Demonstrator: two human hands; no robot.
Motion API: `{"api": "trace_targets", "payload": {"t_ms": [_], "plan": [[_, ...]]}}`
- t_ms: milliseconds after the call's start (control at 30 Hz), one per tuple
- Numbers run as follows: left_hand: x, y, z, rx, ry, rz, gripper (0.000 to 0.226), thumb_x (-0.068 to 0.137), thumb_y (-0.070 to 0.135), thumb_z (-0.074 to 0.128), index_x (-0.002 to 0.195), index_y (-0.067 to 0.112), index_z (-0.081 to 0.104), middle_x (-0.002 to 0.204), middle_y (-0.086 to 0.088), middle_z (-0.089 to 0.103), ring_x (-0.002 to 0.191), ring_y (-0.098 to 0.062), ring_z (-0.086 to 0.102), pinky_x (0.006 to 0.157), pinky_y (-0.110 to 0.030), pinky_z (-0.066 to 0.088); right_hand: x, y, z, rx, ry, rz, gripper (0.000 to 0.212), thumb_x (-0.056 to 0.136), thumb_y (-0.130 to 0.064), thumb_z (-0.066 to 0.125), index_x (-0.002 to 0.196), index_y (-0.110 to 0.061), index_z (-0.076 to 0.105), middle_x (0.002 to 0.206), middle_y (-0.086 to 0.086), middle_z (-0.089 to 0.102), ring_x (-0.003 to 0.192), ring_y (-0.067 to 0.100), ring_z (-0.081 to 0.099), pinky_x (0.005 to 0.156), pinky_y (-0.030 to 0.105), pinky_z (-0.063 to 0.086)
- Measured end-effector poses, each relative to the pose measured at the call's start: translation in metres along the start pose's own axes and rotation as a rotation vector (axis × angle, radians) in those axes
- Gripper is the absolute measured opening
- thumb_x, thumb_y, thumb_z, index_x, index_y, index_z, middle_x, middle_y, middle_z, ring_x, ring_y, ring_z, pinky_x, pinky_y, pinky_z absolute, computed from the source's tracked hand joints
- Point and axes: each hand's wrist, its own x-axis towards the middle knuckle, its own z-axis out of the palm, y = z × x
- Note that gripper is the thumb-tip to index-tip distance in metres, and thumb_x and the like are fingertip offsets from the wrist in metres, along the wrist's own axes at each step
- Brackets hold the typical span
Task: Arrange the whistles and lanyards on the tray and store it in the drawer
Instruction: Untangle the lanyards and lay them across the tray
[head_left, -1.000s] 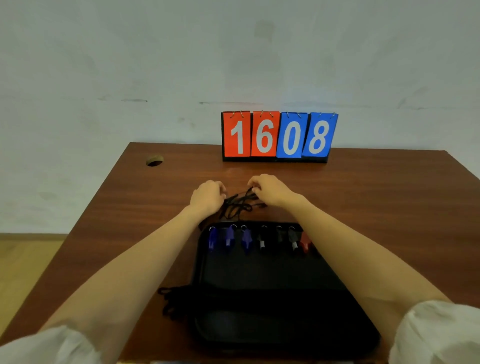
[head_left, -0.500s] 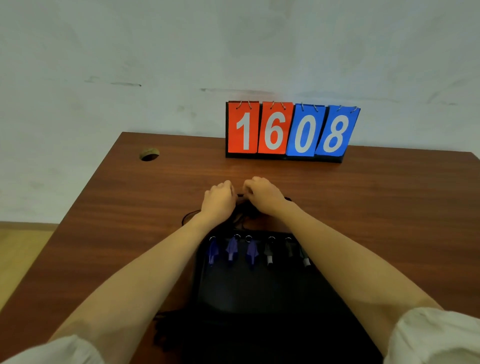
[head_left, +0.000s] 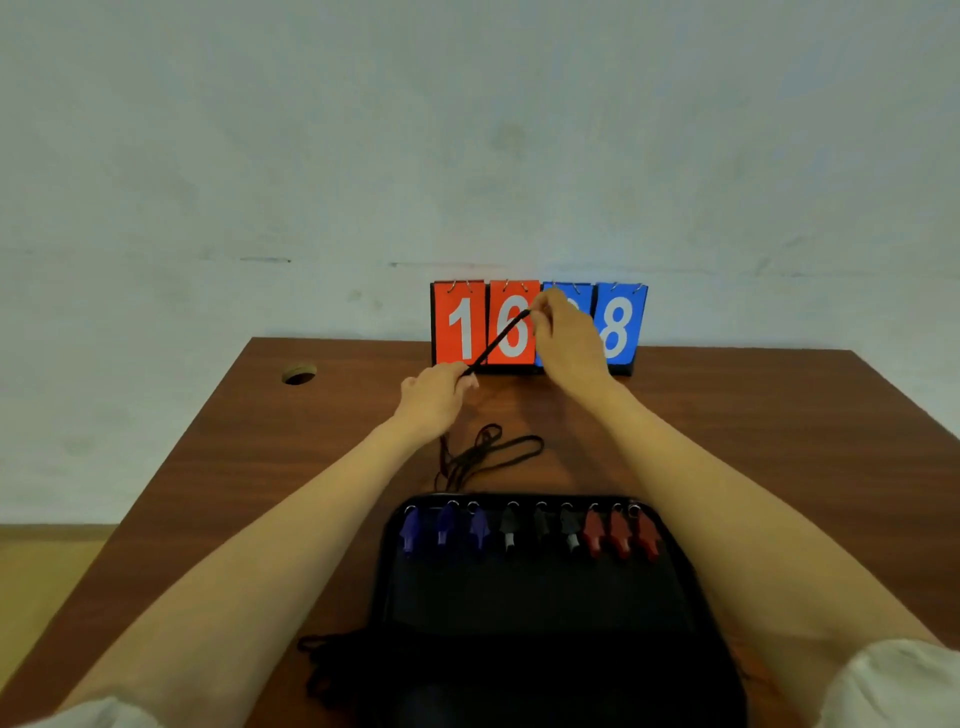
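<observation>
Fingers (head_left: 543, 312) of the right hand (head_left: 569, 340) and left hand (head_left: 434, 392) pinch one black lanyard (head_left: 500, 340), stretched taut beyond the tray (head_left: 519, 597); nine whistles (head_left: 540, 527) line the tray's far edge.

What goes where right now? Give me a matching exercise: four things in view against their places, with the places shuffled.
1 stretched lanyard
2 loose lanyards
3 red whistles
4 blue whistles

A tray row, left end
B taut between left hand and right hand
C tray row, right end
D on desk beyond tray

Pairs: 1-B, 2-D, 3-C, 4-A
</observation>
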Motion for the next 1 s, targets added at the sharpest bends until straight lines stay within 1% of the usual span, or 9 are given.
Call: {"api": "trace_targets", "payload": {"t_ms": [67,200,333,400,500,633,767,900,1000], "plan": [[-0.002,0.008,-0.01,-0.108,0.01,-0.018,0.024,0.101,0.022,0.035,0.091,0.02,0.057,0.085,0.002,0.061,0.086,-0.02,0.058,0.082,-0.033,0.044,0.005,-0.005,-0.026,0.052,0.05,0.021,0.019,0.101,-0.019,0.037,0.106,-0.007,0.051,0.077,0.005,0.055,0.064,0.02,0.048,0.058,0.034,0.038],[-0.007,0.03,-0.036,-0.285,0.098,0.013,0.026,0.1,0.015,0.036,0.102,0.01,0.061,0.071,0.002,0.054,0.07,-0.014,0.052,0.064,-0.02,0.04,0.009,-0.009,-0.076,0.09,0.136,0.042,0.018,0.099,-0.019,0.038,0.103,-0.009,0.052,0.082,0.007,0.061,0.066,0.021,0.051,0.061,0.036,0.042],[-0.013,0.057,-0.066,-0.257,0.231,0.108,0.029,0.101,0.015,0.036,0.112,0.008,0.061,0.088,-0.007,0.059,0.084,-0.019,0.054,0.075,-0.028,0.042,0.008,-0.016,-0.117,0.096,0.211,0.043,0.017,0.098,-0.019,0.038,0.103,-0.012,0.053,0.087,0.008,0.065,0.072,0.024,0.057,0.065,0.039,0.047],[-0.018,0.071,-0.081,-0.261,0.276,0.159,0.031,0.101,0.016,0.036,0.118,0.005,0.059,0.095,-0.008,0.061,0.09,-0.018,0.055,0.08,-0.026,0.042,0.006,-0.02,-0.133,0.091,0.242,0.037,0.017,0.099,-0.019,0.039,0.104,-0.012,0.053,0.087,0.007,0.064,0.073,0.024,0.058,0.064,0.037,0.045],[-0.027,0.085,-0.1,-0.246,0.319,0.217,0.03,0.1,0.021,0.04,0.116,0.007,0.061,0.086,0.0,0.059,0.085,-0.014,0.057,0.071,-0.016,0.04,0.0,-0.025,-0.154,0.092,0.288,0.028,0.017,0.099,-0.019,0.04,0.105,-0.011,0.054,0.087,0.005,0.063,0.072,0.022,0.057,0.063,0.034,0.043],[-0.044,0.092,-0.116,-0.246,0.339,0.218,0.03,0.097,0.029,0.048,0.11,0.008,0.065,0.069,0.012,0.053,0.063,-0.003,0.052,0.055,-0.003,0.034,-0.01,-0.028,-0.176,0.095,0.316,0.044,0.017,0.099,-0.02,0.041,0.105,-0.012,0.055,0.088,0.004,0.062,0.074,0.022,0.057,0.064,0.033,0.044],[-0.062,0.092,-0.124,-0.176,0.34,0.235,0.032,0.099,0.026,0.043,0.113,0.007,0.065,0.075,0.009,0.055,0.066,-0.004,0.049,0.053,-0.007,0.035,-0.024,-0.028,-0.188,0.081,0.328,0.051,0.017,0.099,-0.02,0.041,0.104,-0.013,0.056,0.088,0.004,0.063,0.076,0.023,0.059,0.068,0.037,0.048],[-0.079,0.088,-0.128,-0.137,0.317,0.214,0.033,0.101,0.02,0.037,0.124,0.008,0.058,0.096,-0.006,0.061,0.087,-0.017,0.051,0.067,-0.019,0.036,-0.039,-0.022,-0.198,0.056,0.343,0.089,0.018,0.099,-0.021,0.042,0.104,-0.013,0.056,0.093,0.007,0.065,0.076,0.024,0.059,0.068,0.035,0.046],[-0.091,0.081,-0.127,-0.198,0.347,0.168,0.027,0.1,0.019,0.041,0.119,0.009,0.057,0.096,-0.01,0.065,0.084,-0.015,0.05,0.074,-0.024,0.036,-0.052,-0.015,-0.203,0.036,0.349,0.109,0.017,0.098,-0.021,0.043,0.103,-0.012,0.057,0.095,0.006,0.064,0.075,0.022,0.056,0.067,0.033,0.044]]}}
